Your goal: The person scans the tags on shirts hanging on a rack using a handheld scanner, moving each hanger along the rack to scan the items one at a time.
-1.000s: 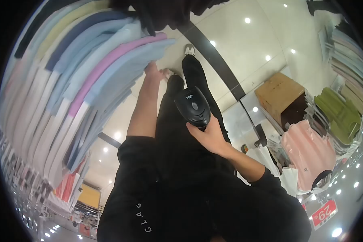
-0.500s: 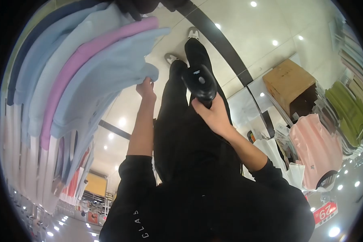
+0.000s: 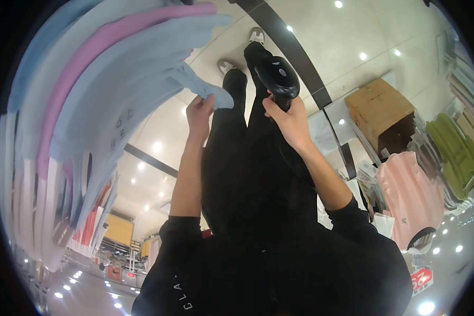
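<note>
My left hand (image 3: 199, 118) is closed on the edge of a light blue T-shirt (image 3: 137, 79), pinching what looks like its sleeve between thumb and fingers. The T-shirt hangs on a rack at the left, its sleeve drawn out over my leg, and dark lettering shows on its front. In my right hand (image 3: 290, 122) is a black handheld barcode scanner (image 3: 280, 76), gripped by its handle with the head pointing away from me. The sleeve and the scanner are apart. A pink-purple garment (image 3: 89, 50) hangs right behind the light blue T-shirt.
More blue and white clothes fill the rack on the left. To the right are a wooden box (image 3: 379, 108), a pink top (image 3: 411, 195), a green garment (image 3: 453, 152) and a red price sign (image 3: 421, 279). A dark strip (image 3: 295, 58) crosses the pale tiled floor.
My left hand has moved right, pulling the light blue sleeve outward, and the shirt's lettering has come into view. The barcode scanner has shifted up and to the right in my right hand.
</note>
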`<control>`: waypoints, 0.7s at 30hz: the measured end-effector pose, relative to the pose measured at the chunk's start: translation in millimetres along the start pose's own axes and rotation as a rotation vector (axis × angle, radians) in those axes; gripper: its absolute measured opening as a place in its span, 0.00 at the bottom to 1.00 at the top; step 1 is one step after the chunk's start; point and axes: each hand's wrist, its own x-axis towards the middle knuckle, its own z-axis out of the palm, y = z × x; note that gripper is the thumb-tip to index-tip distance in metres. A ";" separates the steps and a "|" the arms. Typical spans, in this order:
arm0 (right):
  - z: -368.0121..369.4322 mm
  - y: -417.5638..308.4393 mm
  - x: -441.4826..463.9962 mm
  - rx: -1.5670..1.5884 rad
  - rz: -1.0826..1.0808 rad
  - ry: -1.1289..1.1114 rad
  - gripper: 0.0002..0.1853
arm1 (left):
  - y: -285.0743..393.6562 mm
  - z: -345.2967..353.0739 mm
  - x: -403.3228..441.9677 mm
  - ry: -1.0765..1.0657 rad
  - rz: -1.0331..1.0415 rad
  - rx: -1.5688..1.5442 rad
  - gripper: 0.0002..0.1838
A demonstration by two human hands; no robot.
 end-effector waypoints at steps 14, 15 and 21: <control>45.2 -66.2 -30.9 -0.079 0.021 -0.211 0.22 | 84.2 104.0 -178.8 -0.088 0.504 0.717 0.27; 45.6 -67.3 -30.6 0.007 0.068 -0.234 0.19 | 83.5 96.3 -190.5 -0.060 0.518 0.690 0.27; 61.2 -114.7 -68.5 0.167 0.122 -0.398 0.21 | 36.8 13.6 -178.0 0.218 0.351 0.073 0.24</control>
